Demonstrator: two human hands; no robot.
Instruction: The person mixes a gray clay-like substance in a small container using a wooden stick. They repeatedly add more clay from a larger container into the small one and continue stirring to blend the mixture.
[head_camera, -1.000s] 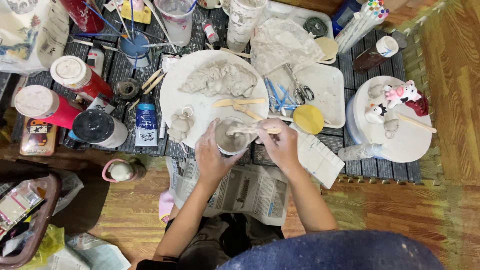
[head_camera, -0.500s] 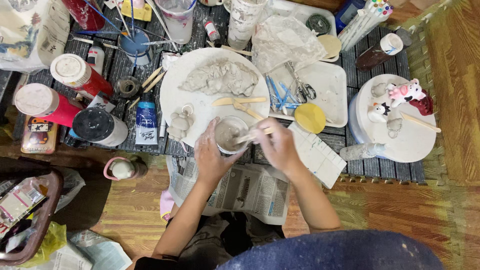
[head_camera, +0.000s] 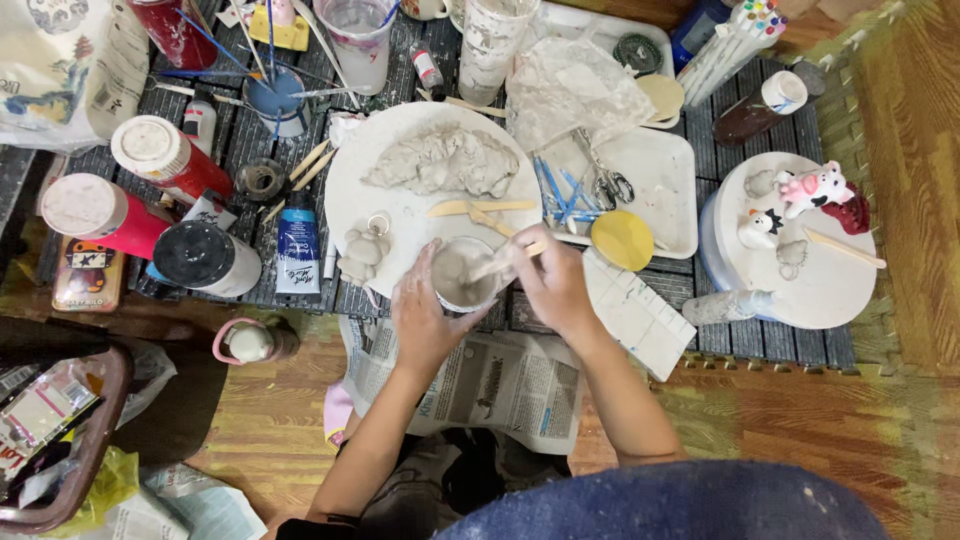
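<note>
Stirring cup (head_camera: 462, 275), left hand (head_camera: 425, 322) steadying, right hand (head_camera: 553, 285) with stick (head_camera: 505, 260)

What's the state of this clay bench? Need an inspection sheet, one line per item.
Surface: dark slatted mat on wood floor, crowded.
Job's things: small cup of grey slurry at the round white board edge; wooden stick dips into it.
Clutter: grey clay lump, blue tube, red canisters, white tray with scissors, yellow disc, figurines, newspaper.
Grippers: left hand wraps the cup; right hand grips the stick.
Cables: nothing seen.
Surroundings: bags and a basket at left.
</note>
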